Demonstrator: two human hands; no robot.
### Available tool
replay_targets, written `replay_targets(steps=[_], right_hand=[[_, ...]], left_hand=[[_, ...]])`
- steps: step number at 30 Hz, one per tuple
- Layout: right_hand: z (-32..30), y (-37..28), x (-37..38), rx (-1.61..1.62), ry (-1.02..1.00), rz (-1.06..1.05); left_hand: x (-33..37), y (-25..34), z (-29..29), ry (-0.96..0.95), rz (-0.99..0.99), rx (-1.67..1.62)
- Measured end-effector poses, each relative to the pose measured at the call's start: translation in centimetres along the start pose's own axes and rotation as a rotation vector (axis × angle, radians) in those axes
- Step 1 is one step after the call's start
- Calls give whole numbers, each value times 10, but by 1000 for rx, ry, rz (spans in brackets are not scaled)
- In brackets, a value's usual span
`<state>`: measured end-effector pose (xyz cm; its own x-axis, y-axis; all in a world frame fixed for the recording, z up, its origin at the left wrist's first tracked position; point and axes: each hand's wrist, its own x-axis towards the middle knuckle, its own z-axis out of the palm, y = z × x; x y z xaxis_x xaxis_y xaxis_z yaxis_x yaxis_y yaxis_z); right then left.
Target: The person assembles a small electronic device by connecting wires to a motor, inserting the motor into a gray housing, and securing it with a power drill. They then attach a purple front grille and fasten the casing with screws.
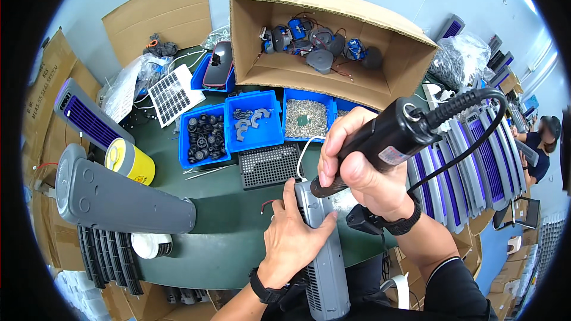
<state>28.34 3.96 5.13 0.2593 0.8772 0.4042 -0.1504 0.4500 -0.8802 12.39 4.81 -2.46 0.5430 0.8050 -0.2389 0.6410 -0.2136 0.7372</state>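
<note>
My right hand is wrapped round a black corded electric screwdriver, its cable looping off to the right. The driver points down at the far end of a slim grey fan housing, where my hand and the tool hide the tip. My left hand grips the housing near that end, thumb on one side and fingers on the other. The housing runs toward me over the table's near edge, with vent slots along its left side. A white cable rises from its far end, and a thin red wire sticks out at the left.
Blue bins hold black round parts, grey clips and small screws. A black perforated tray lies before them. Behind stands a cardboard box of motors. A grey tower unit lies left; purple-grilled panels stack right.
</note>
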Motion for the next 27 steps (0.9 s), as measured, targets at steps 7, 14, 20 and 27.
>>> replay_targets(steps=[7, 14, 20, 27], right_hand=[[9, -6, 4, -212, -116, 57], [16, -14, 7, -204, -182, 181], [29, -40, 19, -156, -202, 103], [24, -5, 49, -66, -26, -98]], left_hand=[[3, -9, 7, 27, 49, 17], [3, -7, 9, 26, 89, -40], [1, -13, 6, 14, 72, 0], [-48, -10, -64, -43, 191, -7]])
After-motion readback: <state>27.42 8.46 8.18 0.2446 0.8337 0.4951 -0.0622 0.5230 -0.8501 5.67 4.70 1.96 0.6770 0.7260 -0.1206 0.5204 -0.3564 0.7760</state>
